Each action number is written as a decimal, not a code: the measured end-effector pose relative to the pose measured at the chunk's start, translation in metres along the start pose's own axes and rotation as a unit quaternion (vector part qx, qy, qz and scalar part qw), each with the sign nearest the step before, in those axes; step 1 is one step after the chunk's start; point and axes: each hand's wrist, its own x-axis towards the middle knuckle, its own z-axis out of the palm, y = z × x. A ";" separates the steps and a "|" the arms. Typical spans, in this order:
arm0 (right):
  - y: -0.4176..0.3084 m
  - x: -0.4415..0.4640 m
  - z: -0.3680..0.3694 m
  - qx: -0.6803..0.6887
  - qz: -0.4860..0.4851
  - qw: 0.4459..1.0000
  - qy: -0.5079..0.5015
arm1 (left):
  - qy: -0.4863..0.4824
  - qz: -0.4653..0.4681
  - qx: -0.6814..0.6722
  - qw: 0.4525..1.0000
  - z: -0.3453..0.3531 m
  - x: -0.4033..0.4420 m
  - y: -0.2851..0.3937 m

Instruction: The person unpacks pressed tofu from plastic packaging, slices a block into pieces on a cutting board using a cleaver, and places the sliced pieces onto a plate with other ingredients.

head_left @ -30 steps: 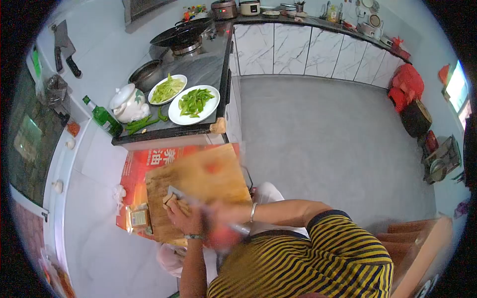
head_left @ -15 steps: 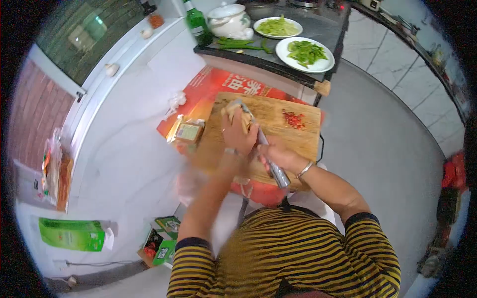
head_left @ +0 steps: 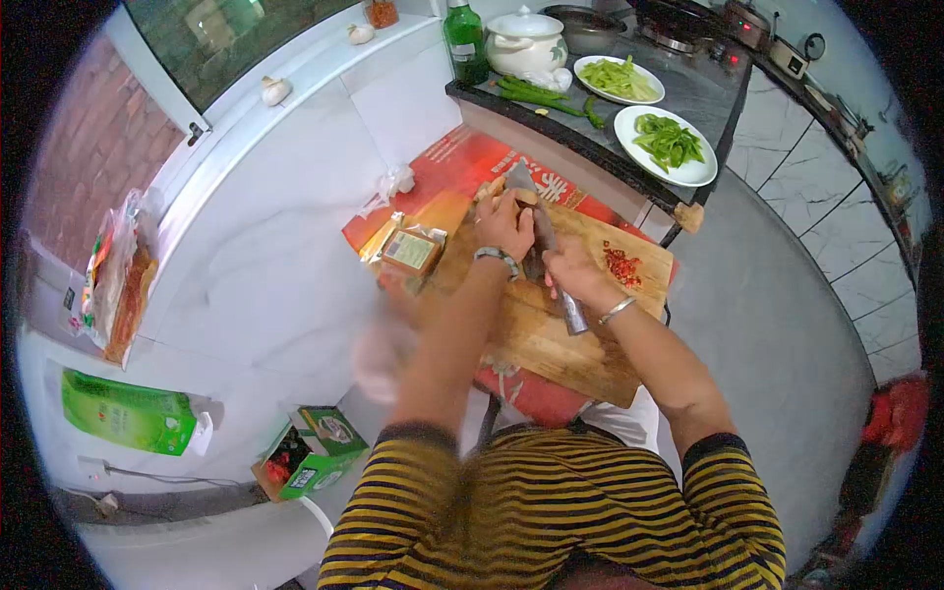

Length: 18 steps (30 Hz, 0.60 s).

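My right hand (head_left: 580, 275) is wrapped round the handle of a kitchen knife (head_left: 574, 315), whose wide blade points away over the wooden cutting board (head_left: 560, 354). Beside the blade, my left hand (head_left: 503, 228) presses its curled fingers on a pale tan piece of food (head_left: 526, 197); its exact kind is partly hidden by the fingers. The blade lies close against that food and my left fingertips. Chopped red chili (head_left: 621, 265) forms a small heap at the board's right side. A wrapped brown block with a label (head_left: 411, 251) sits left of the board.
On the dark counter (head_left: 580, 126) ahead are plates of sliced green pepper (head_left: 669, 142) and pale green slices (head_left: 618, 79), long green peppers (head_left: 541, 95), a lidded pot (head_left: 526, 44) and a green bottle (head_left: 465, 44). A green box (head_left: 320, 452) stands lower left.
The view has shifted, so the board and counter appear farther right and turned slightly clockwise. Both hands stay at the food, with the knife still in my right hand.
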 end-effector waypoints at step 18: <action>0.016 -0.021 -0.013 -0.345 -0.187 0.912 0.120 | 0.017 0.130 0.013 0.991 -0.021 0.007 0.028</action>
